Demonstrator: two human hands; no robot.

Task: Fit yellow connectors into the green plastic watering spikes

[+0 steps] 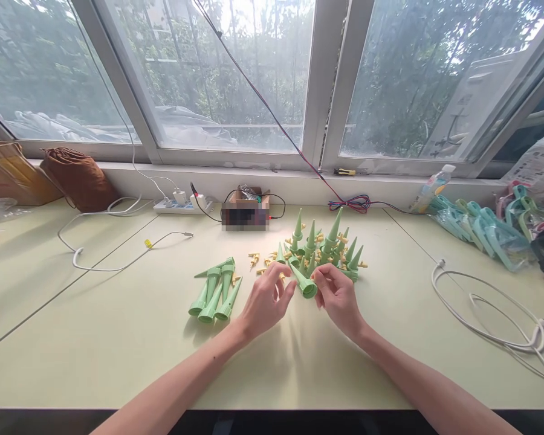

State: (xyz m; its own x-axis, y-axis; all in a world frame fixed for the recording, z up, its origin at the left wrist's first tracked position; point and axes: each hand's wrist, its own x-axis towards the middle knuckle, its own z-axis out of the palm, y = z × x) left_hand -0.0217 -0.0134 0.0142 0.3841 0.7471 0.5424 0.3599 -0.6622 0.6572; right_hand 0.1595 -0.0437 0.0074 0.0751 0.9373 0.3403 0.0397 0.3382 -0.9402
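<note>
My right hand [340,294] grips a green plastic cone spike [303,281] near its wide open end, held just above the table. My left hand [267,300] is beside it, fingers curled in a pinch close to the spike's side, with a small yellow piece [281,277] at its fingertips. Behind the hands stands a cluster of upright green spikes [326,244] with small yellow valve pieces [259,261] scattered among and left of them. A bundle of green spikes [215,290] lies flat to the left of my left hand.
The pale green table [95,338] meets a windowsill holding a power strip [181,204], a small box [245,211] and red-blue wires [350,204]. White cables [489,314] lie right and left. Teal bagged items [480,229] sit far right; a brown pouch [79,178] far left.
</note>
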